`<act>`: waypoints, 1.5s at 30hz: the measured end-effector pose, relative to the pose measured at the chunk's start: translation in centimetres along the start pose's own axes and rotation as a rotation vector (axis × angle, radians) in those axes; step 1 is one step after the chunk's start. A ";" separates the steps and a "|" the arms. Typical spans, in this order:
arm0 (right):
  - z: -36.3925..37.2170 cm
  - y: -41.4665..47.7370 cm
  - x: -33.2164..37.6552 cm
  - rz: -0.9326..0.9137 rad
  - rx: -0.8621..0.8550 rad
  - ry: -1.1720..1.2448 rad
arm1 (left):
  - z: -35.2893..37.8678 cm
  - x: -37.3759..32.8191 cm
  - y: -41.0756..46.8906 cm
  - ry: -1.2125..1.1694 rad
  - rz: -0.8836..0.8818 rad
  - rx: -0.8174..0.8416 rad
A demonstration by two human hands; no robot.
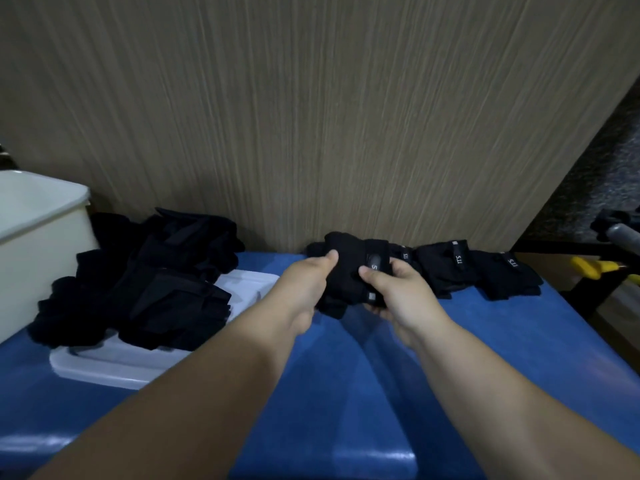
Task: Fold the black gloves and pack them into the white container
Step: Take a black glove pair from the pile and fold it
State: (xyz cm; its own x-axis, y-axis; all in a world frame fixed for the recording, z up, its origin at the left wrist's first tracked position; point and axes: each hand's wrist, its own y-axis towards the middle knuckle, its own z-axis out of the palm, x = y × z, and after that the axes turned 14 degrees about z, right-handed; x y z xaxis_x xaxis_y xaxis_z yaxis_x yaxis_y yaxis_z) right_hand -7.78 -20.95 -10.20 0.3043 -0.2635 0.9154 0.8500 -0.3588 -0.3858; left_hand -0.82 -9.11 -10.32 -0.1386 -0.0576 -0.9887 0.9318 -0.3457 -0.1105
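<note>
Spanning frame btm, blue surface [346, 403]; white container [34, 237] at mid-left edge; glove pile [145, 278] beside it, atop white lid [114, 367]; folded gloves row [485, 268] right of ctr; held glove [346, 265] at ctr, left hand [304, 282] & right hand [403, 296] both curled round it.

Both forearms are bare along their whole visible length, from the lower edge of the view up to the wrists. The left hand [304, 285] and right hand [403, 294] are bare too.
</note>
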 end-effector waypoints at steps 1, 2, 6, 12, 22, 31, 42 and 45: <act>0.2 0.8 0.4 -0.010 -0.018 0.001 | 0.0 -0.2 1.0 0.016 0.017 -0.011; 0.3 1.6 0.6 -0.024 -0.037 -0.003 | 0.0 -0.4 1.8 0.021 0.031 -0.016; 0.7 5.0 1.5 -0.096 -0.156 -0.088 | 0.2 -0.7 4.9 0.030 0.031 -0.025; 0.6 8.6 2.5 -0.216 -0.353 -0.478 | 0.4 0.7 8.3 0.185 0.135 -0.070; 0.4 9.9 0.9 -0.590 -0.490 -1.033 | 0.0 2.2 8.4 0.761 0.362 -0.146; 0.3 10.5 -0.8 -0.458 -0.279 -1.357 | -0.3 3.2 9.7 0.952 0.329 0.051; 0.3 11.0 -1.8 -0.408 -0.293 -1.424 | -0.6 3.8 8.9 1.362 0.298 0.080; 0.4 11.0 -1.8 -0.394 -0.297 -1.428 | -0.5 3.6 9.0 1.386 0.272 0.097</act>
State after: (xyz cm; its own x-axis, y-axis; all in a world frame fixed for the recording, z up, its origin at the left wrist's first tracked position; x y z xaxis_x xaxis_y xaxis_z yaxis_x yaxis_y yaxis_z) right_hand 1.19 -24.11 -16.01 0.3828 0.8935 0.2346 0.9125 -0.4053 0.0547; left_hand 7.19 -11.94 -14.90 0.5282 0.8015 -0.2805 0.8417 -0.5379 0.0480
